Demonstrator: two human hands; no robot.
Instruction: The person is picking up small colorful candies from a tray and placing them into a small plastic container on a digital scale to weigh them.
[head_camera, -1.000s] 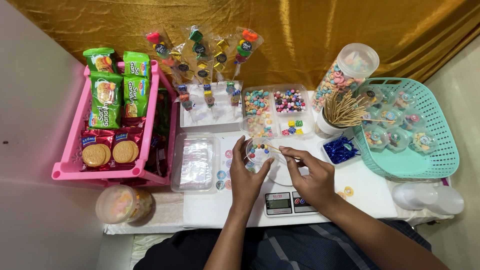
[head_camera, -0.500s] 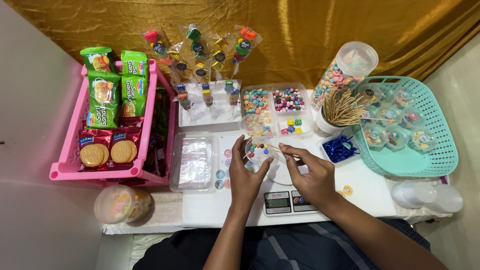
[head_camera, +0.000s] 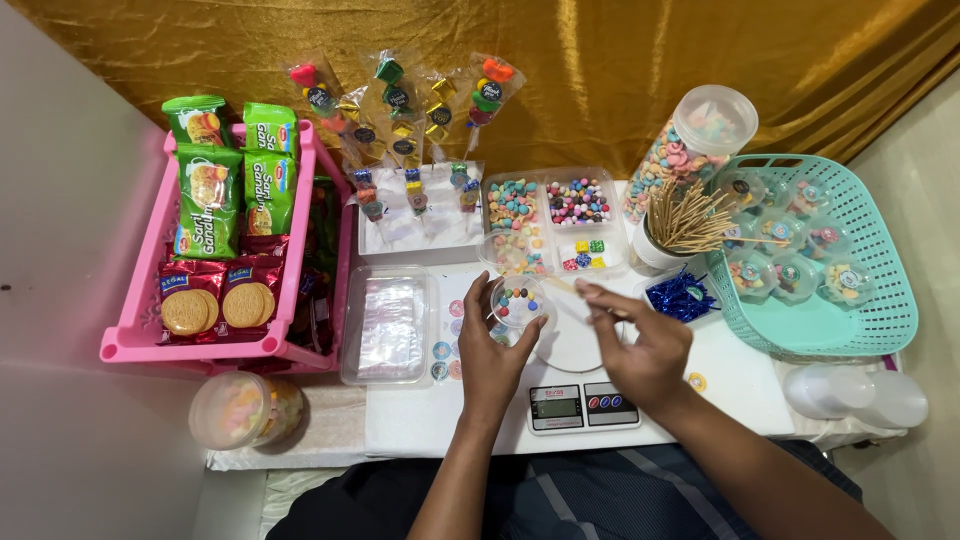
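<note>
You are still cupping the small clear candy cup (head_camera: 517, 301) in your left hand (head_camera: 495, 345) over the scale (head_camera: 582, 405), while your right hand (head_camera: 640, 350) keeps pinching a thin wooden skewer (head_camera: 570, 287) at its rim, both grips unchanged.

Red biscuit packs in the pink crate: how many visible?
2. Both lie at the front of the pink crate, side by side: left red biscuit pack, right red biscuit pack. The green snack packs behind may hide more.

Gold satin curtain (head_camera: 600, 60) behind, white table (head_camera: 740, 375), pale wall (head_camera: 60, 250) left, soft even light.
</note>
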